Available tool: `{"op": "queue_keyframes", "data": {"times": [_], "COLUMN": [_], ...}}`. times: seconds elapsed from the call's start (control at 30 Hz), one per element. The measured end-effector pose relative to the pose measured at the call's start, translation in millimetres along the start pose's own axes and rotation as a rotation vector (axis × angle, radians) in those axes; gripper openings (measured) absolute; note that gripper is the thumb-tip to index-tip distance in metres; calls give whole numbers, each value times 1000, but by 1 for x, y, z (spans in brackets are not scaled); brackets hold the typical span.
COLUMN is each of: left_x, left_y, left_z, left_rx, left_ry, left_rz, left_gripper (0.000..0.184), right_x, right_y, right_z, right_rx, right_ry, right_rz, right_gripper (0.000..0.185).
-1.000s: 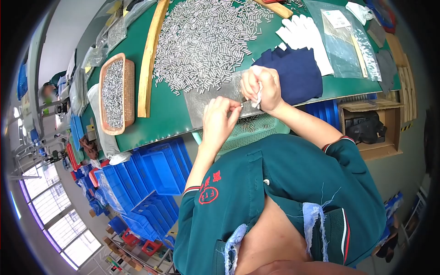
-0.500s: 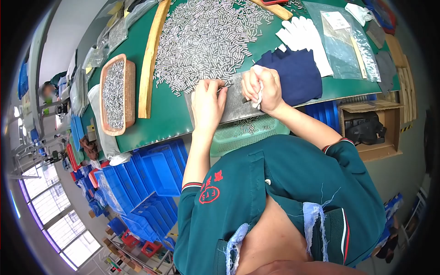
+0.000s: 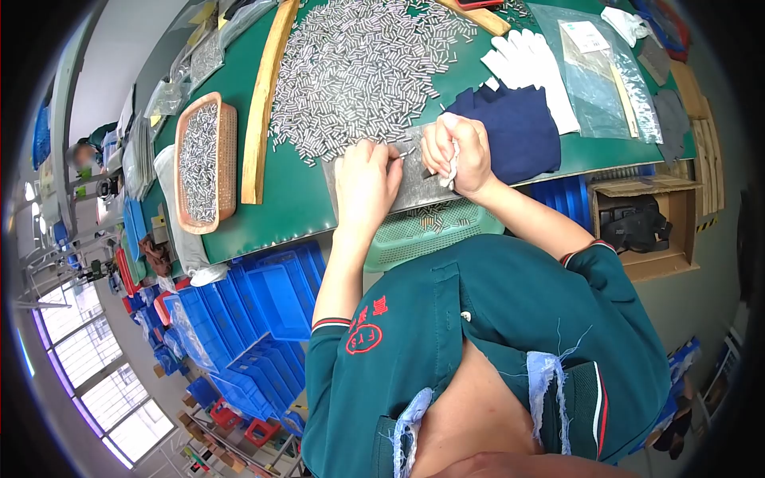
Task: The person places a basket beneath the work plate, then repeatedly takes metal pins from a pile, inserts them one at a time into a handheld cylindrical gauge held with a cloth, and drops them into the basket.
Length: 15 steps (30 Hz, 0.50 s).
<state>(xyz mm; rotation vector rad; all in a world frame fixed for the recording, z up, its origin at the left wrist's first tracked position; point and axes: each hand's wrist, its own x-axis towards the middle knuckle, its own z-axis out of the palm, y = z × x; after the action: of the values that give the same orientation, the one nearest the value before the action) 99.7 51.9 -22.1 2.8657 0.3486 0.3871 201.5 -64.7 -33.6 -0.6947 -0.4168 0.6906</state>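
Observation:
At the lower edge of a large heap of small metal pins, my left hand rests over a grey plate, its fingers curled and thumb drawn in. A single metal pin sticks out by its thumb and fingertips. My right hand is closed in a fist around a crumpled white cloth, beside the plate's right end. One small pin shows just above that fist; whether the fingers touch it I cannot tell. Below the plate hangs a green basket with pins in it.
A pink basket of pins stands left, beside a wooden strip. To the right lie a navy cloth, a white glove and plastic bags. Blue bins and a cardboard box sit below the table.
My left hand has shifted slightly right, and a pin now shows beyond its fingertips. My right hand stays nearly in place around the white cloth.

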Motion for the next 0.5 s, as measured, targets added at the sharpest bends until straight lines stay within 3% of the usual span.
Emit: {"op": "queue_keyframes", "data": {"times": [0.2, 0.4, 0.5], "left_x": [-21, -25, -29], "left_y": [11, 15, 20], "left_z": [-4, 7, 13], "left_rx": [-39, -63, -154], "left_ry": [-83, -12, 3], "left_rz": [-10, 1, -99], "left_gripper": [14, 11, 11], "right_x": [0, -1, -1], "right_y": [1, 1, 2], "right_z": [-2, -2, -2], "right_rx": [9, 19, 18], "right_ry": [1, -10, -27], "right_rz": [-1, -10, -18], "right_gripper": [42, 42, 43]}}
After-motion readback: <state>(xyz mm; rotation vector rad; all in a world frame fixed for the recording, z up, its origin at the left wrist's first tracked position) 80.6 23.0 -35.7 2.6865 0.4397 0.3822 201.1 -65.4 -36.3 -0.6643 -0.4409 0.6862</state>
